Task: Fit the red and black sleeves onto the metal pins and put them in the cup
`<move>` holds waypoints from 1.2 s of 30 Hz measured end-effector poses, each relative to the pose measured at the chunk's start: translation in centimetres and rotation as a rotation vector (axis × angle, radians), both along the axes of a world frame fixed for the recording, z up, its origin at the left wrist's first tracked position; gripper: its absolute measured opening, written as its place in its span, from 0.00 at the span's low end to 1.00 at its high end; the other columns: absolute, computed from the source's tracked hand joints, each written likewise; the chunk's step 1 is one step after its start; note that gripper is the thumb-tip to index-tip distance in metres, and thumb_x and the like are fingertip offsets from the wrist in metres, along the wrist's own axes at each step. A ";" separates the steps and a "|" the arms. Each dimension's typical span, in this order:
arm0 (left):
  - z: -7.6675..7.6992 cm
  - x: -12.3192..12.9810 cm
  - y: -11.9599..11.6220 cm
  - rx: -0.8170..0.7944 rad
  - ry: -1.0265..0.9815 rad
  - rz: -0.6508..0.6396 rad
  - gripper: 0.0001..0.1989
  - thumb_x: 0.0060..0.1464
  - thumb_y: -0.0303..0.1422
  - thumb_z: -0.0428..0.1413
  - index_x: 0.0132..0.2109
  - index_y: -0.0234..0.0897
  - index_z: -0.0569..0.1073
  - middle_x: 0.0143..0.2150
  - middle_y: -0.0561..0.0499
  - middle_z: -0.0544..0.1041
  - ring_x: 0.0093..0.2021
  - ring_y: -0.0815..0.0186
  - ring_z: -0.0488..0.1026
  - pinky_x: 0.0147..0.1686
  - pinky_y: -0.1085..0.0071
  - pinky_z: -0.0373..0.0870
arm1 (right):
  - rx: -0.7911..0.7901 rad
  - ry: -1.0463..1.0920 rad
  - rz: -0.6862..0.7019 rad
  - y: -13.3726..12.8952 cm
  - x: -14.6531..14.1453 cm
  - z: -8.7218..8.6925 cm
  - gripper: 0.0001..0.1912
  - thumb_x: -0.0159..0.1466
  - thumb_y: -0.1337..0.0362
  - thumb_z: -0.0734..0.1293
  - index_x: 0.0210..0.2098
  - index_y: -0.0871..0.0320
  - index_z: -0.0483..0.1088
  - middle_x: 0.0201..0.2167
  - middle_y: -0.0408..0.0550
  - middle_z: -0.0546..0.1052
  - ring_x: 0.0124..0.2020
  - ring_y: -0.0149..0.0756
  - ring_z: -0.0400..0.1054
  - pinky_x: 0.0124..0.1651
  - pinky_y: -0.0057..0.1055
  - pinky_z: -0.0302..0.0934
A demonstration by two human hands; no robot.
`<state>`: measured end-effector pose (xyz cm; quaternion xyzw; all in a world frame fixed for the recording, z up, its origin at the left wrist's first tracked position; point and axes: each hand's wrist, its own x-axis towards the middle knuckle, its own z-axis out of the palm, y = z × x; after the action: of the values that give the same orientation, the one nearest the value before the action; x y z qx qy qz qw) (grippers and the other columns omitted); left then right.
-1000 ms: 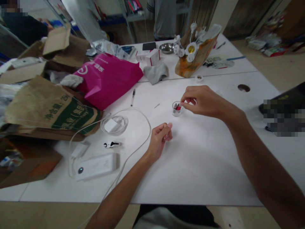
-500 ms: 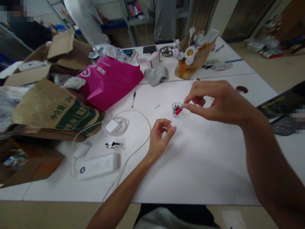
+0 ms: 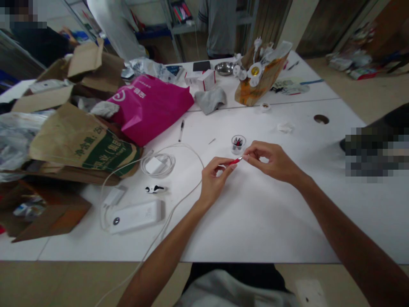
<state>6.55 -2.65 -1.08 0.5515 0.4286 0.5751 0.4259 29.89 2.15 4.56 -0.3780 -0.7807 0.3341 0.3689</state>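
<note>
Holding: red piece [image 3: 235, 161] with a silvery tip, raised in front of the cup, apart from the desk [image 3: 275, 230].
Left hand [image 3: 215, 175]: thumb and forefinger pinched on the red end; palm otherwise unfilled.
Right hand [image 3: 271, 162]: thumb and forefinger closed at the silvery tip; whether firmly gripping or only touching, cannot tell.
Change: red piece now out of the cup and between both hands; left hand, free a moment ago, has closed on it. One piece is thus singled out, with both its ends attended.
Cup [image 3: 233, 144]: clear, upright, just beyond the fingertips, around mid-desk; further dark and red pieces standing inside, number uncertain.
Pin [image 3: 212, 141]: thin, lying left of the cup.
Pen [image 3: 181, 131]: dark and clear, farther left, near the pink bag [image 3: 150, 106].
Scrap [image 3: 285, 127]: white, crumpled, beyond the right hand.
Ring [image 3: 265, 107]: white, close to the desk seam.
Cutters [image 3: 155, 189]: black and white, flat, left of the left hand.
Power bank [image 3: 136, 216]: white, toward the desk's near left, with cable [image 3: 174, 209] running past it and over the near edge.
Paper bag [image 3: 247, 91]: brown, beyond the seam, holding white flower-like pieces [image 3: 255, 76].
</note>
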 end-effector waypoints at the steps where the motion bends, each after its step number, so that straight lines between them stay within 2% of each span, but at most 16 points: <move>1: -0.1 0.0 0.0 0.013 0.023 -0.001 0.08 0.69 0.40 0.73 0.50 0.44 0.91 0.49 0.46 0.89 0.48 0.62 0.83 0.46 0.67 0.77 | -0.052 0.024 -0.009 -0.3 0.2 -0.8 0.10 0.77 0.55 0.74 0.43 0.54 0.81 0.35 0.45 0.79 0.34 0.35 0.71 0.38 0.35 0.66; 6: -0.9 -0.2 0.3 0.077 0.125 -0.007 0.07 0.69 0.40 0.73 0.50 0.45 0.91 0.47 0.46 0.89 0.47 0.62 0.83 0.45 0.66 0.78 | -0.300 0.193 0.010 -1.2 0.3 -3.6 0.17 0.77 0.47 0.74 0.45 0.54 0.81 0.31 0.44 0.80 0.30 0.35 0.75 0.37 0.35 0.72; 10: -1.4 -0.4 0.5 0.138 0.187 -0.017 0.07 0.69 0.40 0.73 0.51 0.45 0.91 0.47 0.46 0.88 0.47 0.62 0.83 0.46 0.65 0.79 | -0.346 0.229 0.003 -1.9 -0.1 -4.8 0.19 0.75 0.44 0.76 0.45 0.55 0.84 0.33 0.46 0.84 0.31 0.36 0.78 0.38 0.35 0.75; 15: -1.1 -0.4 0.3 0.142 0.279 -0.031 0.07 0.70 0.39 0.73 0.52 0.47 0.92 0.46 0.47 0.88 0.44 0.62 0.82 0.47 0.63 0.80 | -0.364 0.269 -0.032 -2.3 -0.1 -5.7 0.22 0.74 0.41 0.77 0.45 0.55 0.85 0.33 0.47 0.86 0.30 0.36 0.80 0.37 0.35 0.76; 21: -1.2 -0.4 0.2 0.099 0.292 -0.003 0.08 0.69 0.42 0.73 0.53 0.50 0.93 0.40 0.51 0.87 0.39 0.63 0.80 0.43 0.65 0.78 | -0.339 0.285 -0.052 -2.2 0.1 -6.2 0.21 0.73 0.42 0.79 0.47 0.54 0.87 0.34 0.47 0.87 0.31 0.37 0.81 0.38 0.36 0.77; 27: -1.1 -0.2 0.1 0.058 0.306 0.010 0.11 0.71 0.47 0.71 0.51 0.50 0.93 0.40 0.50 0.87 0.39 0.63 0.79 0.42 0.64 0.78 | -0.311 0.304 -0.041 -2.3 0.1 -5.8 0.16 0.73 0.47 0.80 0.48 0.53 0.88 0.38 0.48 0.90 0.36 0.38 0.85 0.40 0.35 0.79; 36: -1.1 -0.3 0.0 0.040 0.311 0.008 0.10 0.72 0.46 0.70 0.51 0.50 0.93 0.38 0.51 0.86 0.38 0.63 0.78 0.37 0.66 0.72 | -0.228 0.299 -0.046 -2.4 0.1 -5.8 0.13 0.74 0.50 0.80 0.48 0.52 0.90 0.39 0.48 0.91 0.36 0.39 0.87 0.41 0.36 0.81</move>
<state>6.22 -2.61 -2.19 0.6407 0.4799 0.4928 0.3410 30.00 -0.26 -1.29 -0.3812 -0.6653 0.4645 0.4430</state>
